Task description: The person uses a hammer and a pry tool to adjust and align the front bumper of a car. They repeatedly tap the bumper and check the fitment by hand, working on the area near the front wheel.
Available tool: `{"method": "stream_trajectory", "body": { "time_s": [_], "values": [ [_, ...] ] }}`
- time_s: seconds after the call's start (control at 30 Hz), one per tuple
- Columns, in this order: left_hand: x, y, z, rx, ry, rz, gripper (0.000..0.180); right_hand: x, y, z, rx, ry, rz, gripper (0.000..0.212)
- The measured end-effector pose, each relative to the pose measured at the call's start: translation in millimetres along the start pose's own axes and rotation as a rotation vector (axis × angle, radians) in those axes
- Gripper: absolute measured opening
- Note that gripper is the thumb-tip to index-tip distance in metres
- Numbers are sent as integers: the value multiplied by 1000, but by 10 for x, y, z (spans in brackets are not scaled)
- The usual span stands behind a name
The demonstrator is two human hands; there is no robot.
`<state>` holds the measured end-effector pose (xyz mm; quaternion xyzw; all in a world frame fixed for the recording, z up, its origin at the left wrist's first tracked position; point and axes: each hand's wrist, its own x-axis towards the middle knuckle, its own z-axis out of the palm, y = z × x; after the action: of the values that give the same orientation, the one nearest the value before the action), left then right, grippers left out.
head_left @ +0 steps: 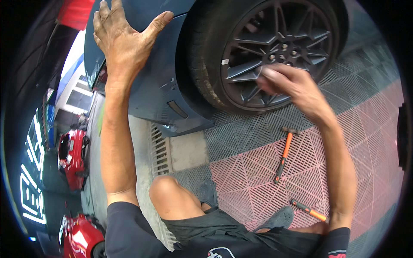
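Note:
Raised at the upper left, my left hand (124, 43) has its fingers apart and thumb stretched out, laid against or just over the blue-grey car body (152, 73); contact is hard to tell. My right hand (286, 81) is curled, thumb against the bent fingers, in front of the dark multi-spoke wheel (245, 71). Motion blurs its fingertips, and anything inside them is hidden. Around the wheel sits a black tyre (200, 64) with dirt on its tread.
A hammer (284, 157) with an orange and black handle lies on the grey and pink grid floor tiles (241, 172). Nearer me is another orange and black handle (307, 209). A drain grate (159, 148) runs at left. Red cars (74, 159) stand farther left.

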<state>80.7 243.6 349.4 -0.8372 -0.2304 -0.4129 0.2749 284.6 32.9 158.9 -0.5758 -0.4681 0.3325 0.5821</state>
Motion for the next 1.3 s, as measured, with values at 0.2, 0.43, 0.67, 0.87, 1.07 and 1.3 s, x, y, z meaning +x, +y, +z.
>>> {"method": "stream_trajectory", "body": {
  "time_s": [0.2,0.43,0.67,0.87,1.07,1.3],
  "values": [
    [205,101,-104,1,-127,-51,109,731,-699,1139,600,253,-176,53],
    [101,-97,-47,-44,-111,-24,105,1058,-890,1645,760,466,-106,50],
    [188,-75,-247,-105,-281,-43,90,1261,-875,1672,686,598,-28,68],
    [182,-76,406,-113,61,-68,108,1458,-760,1633,787,548,-43,83],
    [253,1,422,-91,9,-126,108,1480,-942,1733,970,519,-89,59],
    [248,2,389,-88,-9,-126,105,1486,-1019,1795,942,414,-186,49]
  ]
}}
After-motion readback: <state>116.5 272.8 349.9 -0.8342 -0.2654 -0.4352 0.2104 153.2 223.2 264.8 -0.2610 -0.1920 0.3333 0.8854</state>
